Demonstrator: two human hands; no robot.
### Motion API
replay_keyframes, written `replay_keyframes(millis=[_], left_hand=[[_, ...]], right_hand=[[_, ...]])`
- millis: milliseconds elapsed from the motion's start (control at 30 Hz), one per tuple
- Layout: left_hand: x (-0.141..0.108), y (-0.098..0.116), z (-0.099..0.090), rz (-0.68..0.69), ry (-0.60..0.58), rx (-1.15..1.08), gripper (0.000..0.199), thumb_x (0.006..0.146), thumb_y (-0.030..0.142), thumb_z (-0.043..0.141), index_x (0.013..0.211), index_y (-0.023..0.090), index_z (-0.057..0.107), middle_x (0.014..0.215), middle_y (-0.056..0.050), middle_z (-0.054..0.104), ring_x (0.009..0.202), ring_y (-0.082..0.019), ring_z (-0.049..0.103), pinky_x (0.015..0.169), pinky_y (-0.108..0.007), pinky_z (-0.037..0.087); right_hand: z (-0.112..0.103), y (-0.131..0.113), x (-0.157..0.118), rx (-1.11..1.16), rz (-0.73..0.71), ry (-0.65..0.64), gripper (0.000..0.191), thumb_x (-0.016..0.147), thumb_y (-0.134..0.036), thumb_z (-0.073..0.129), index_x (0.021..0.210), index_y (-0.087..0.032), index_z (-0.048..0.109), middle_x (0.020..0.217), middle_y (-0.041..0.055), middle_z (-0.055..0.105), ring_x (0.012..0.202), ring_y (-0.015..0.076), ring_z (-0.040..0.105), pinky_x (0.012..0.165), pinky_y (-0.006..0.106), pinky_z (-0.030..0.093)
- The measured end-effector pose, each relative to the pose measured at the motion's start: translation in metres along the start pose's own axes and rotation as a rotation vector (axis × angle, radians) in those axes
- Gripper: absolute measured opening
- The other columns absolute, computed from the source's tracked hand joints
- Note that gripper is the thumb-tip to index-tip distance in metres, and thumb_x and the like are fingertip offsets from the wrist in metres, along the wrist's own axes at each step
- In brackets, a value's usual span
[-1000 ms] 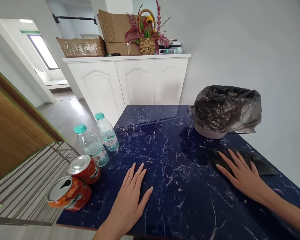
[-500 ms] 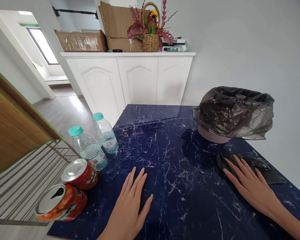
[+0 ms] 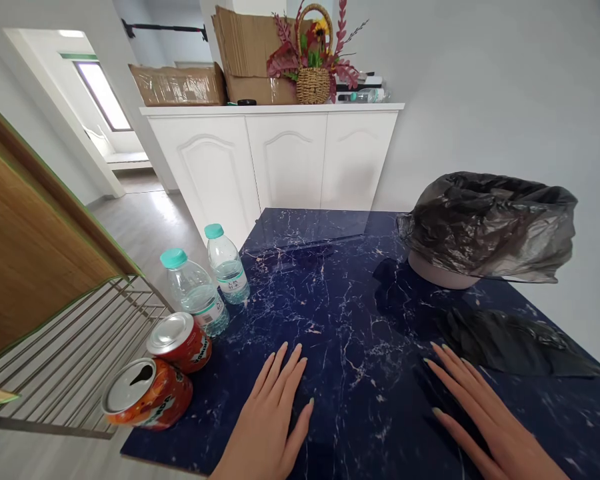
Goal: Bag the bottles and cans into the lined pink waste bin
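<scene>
My left hand [image 3: 273, 417] lies flat on the dark blue marbled table [image 3: 325, 293], fingers stretched out, holding nothing. To its left stand two red-orange drink cans: an opened one [image 3: 163, 400] in front and another [image 3: 197, 347] behind it. My right hand [image 3: 485, 420] is over the table's right part with fingers apart and nothing in them. Just beyond its fingertips lies a folded black plastic bag [image 3: 520, 343], apart from the hand as far as I can see. Farther back, a bin [image 3: 437, 270] is lined with a dark plastic bag [image 3: 490, 227].
Two water bottles with teal caps, a nearer one [image 3: 197, 297] and a farther one [image 3: 230, 273], stand along the left edge. A metal rack [image 3: 75, 360] and a wooden panel [image 3: 45, 253] are left of the table. A white cabinet [image 3: 290, 160] stands behind.
My right hand has come off the folded black bag and moved nearer to me. The left hand stays flat on the table. The view has turned slightly left.
</scene>
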State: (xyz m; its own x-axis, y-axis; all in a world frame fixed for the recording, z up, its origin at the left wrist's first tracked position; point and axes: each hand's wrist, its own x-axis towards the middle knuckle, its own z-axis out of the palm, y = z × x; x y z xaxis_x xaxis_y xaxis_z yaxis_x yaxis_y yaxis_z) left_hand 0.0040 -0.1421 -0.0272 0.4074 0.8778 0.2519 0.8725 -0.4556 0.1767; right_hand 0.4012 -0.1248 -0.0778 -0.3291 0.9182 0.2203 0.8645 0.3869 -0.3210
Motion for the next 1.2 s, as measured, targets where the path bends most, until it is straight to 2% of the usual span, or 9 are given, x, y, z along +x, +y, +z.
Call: replay_keyframes(millis=[367,567,700,800,867,900,967,1033,1200], left_hand=[[-0.006,0.003,0.001,-0.030,0.016,-0.005,0.072,0.113,0.039,0.050,0.174,0.031,0.014,0.175,-0.003,0.037,0.162,-0.028,0.034,0.127,-0.055,0.046],[-0.009,0.003,0.001,-0.022,0.039,-0.034,0.068,0.113,0.038,0.049,0.173,0.032,0.018,0.174,-0.004,0.040,0.161,-0.029,0.035,0.127,-0.057,0.045],[-0.011,0.001,0.003,-0.020,0.067,-0.057,0.066,0.113,0.037,0.050,0.172,0.032,0.022,0.172,-0.005,0.043,0.161,-0.029,0.037,0.128,-0.056,0.045],[-0.013,0.001,0.004,-0.032,0.070,-0.069,0.066,0.113,0.038,0.050,0.173,0.033,0.022,0.172,-0.004,0.043,0.160,-0.029,0.037,0.127,-0.054,0.047],[-0.014,0.001,0.005,-0.035,0.069,-0.076,0.067,0.113,0.039,0.049,0.173,0.034,0.021,0.173,-0.004,0.043,0.160,-0.029,0.037,0.127,-0.054,0.047],[-0.014,0.001,0.005,-0.035,0.069,-0.080,0.067,0.113,0.039,0.049,0.173,0.034,0.020,0.173,-0.005,0.043,0.160,-0.029,0.037,0.127,-0.054,0.046],[-0.014,0.001,0.006,-0.034,0.070,-0.084,0.066,0.113,0.038,0.048,0.173,0.033,0.020,0.173,-0.005,0.042,0.161,-0.029,0.037,0.128,-0.055,0.045],[-0.014,0.001,0.006,-0.033,0.072,-0.085,0.065,0.114,0.038,0.048,0.173,0.032,0.020,0.173,-0.005,0.043,0.161,-0.028,0.036,0.128,-0.055,0.044],[-0.015,0.002,0.005,-0.034,0.094,-0.107,0.062,0.113,0.037,0.049,0.170,0.031,0.026,0.172,-0.006,0.045,0.161,-0.027,0.037,0.129,-0.054,0.043]], right_hand=[[0.001,0.004,-0.002,0.036,-0.009,0.012,0.069,0.111,-0.053,0.045,0.174,-0.042,0.019,0.179,-0.0001,0.026,0.156,0.0408,0.041,0.112,0.061,0.057],[-0.008,0.001,0.004,0.034,-0.038,0.132,0.065,0.110,-0.050,0.046,0.172,-0.043,0.026,0.176,0.0011,0.036,0.151,0.0389,0.051,0.112,0.058,0.059],[-0.045,0.001,0.023,0.044,-0.046,0.310,0.061,0.107,-0.051,0.047,0.166,-0.049,0.033,0.168,-0.0014,0.049,0.147,0.0379,0.056,0.119,0.060,0.054],[-0.091,0.002,0.049,0.006,0.004,0.485,0.054,0.104,-0.056,0.046,0.159,-0.053,0.042,0.151,0.0026,0.063,0.131,0.0394,0.068,0.109,0.059,0.059],[-0.124,0.007,0.071,-0.063,0.056,0.577,0.053,0.103,-0.057,0.048,0.155,-0.043,0.051,0.140,0.0100,0.068,0.107,0.0377,0.076,0.091,0.055,0.063],[-0.140,0.010,0.082,-0.098,0.047,0.641,0.054,0.103,-0.057,0.050,0.151,-0.035,0.056,0.136,0.0132,0.069,0.104,0.0357,0.076,0.088,0.051,0.061],[-0.168,0.021,0.107,-0.207,0.023,0.729,0.053,0.105,-0.053,0.050,0.150,-0.024,0.059,0.133,0.0170,0.072,0.123,0.0345,0.069,0.092,0.044,0.056],[-0.189,0.035,0.131,-0.299,0.034,0.713,0.055,0.107,-0.049,0.052,0.154,-0.019,0.056,0.143,0.0185,0.068,0.129,0.0313,0.066,0.094,0.041,0.051],[-0.207,0.066,0.172,-0.275,0.172,0.415,0.057,0.107,-0.052,0.057,0.148,-0.013,0.061,0.114,0.0162,0.078,0.086,0.0262,0.075,0.081,0.039,0.049]])
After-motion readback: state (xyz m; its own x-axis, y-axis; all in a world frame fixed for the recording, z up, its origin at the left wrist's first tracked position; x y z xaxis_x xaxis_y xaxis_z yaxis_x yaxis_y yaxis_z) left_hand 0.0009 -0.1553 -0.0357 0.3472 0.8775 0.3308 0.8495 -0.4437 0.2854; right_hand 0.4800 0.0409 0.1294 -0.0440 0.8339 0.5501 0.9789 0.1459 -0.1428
